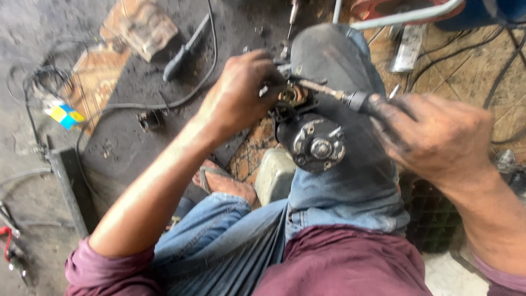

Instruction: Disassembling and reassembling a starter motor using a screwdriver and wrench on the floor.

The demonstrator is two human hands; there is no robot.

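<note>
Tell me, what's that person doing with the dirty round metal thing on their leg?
A person sits low over the floor with a greasy, dark motor part resting on their knee. The left hand steadies its top, and the right hand holds a screwdriver with its tip pressed into the same spot. Cables and another black-handled tool lie on the floor nearby.

One small boxy package [64, 115], yellow and blue with some white, lies on the grimy floor [33, 22] at the left edge among tangled black cables [33, 82].
</note>
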